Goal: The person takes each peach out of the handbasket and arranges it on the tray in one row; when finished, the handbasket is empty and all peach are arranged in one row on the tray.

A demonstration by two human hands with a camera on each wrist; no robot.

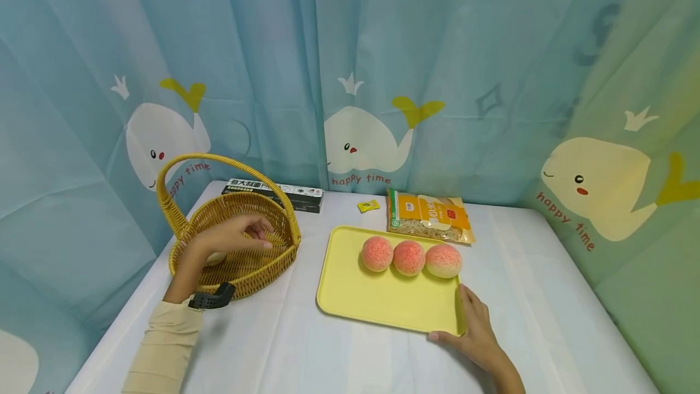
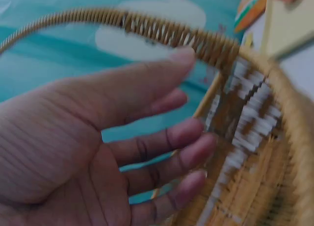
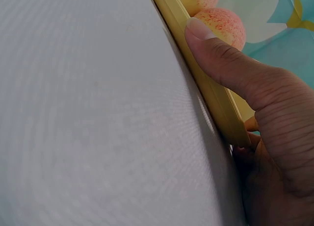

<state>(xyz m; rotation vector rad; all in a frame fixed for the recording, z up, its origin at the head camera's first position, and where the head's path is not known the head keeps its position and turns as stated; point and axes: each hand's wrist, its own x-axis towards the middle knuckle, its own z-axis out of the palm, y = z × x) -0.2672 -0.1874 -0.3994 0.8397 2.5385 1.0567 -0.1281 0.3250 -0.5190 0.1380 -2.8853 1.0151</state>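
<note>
The left hand (image 1: 232, 237) hangs over the basket (image 1: 273, 257) with fingers spread and relaxed, holding nothing; the left wrist view shows the open palm just under the handle (image 2: 162, 30). A pale round thing (image 1: 216, 258) lies in the basket directly beneath that hand, partly hidden by it, too covered to name. The right hand (image 1: 477, 332) grips the tray (image 1: 377, 300) at its 5 o'clock corner, thumb over the rim. Three peaches (image 1: 409, 257) sit in a row along the tray's far edge, at 11 o'clock from the right hand and 3 o'clock from the left. The left hand is nearer the basket.
</note>
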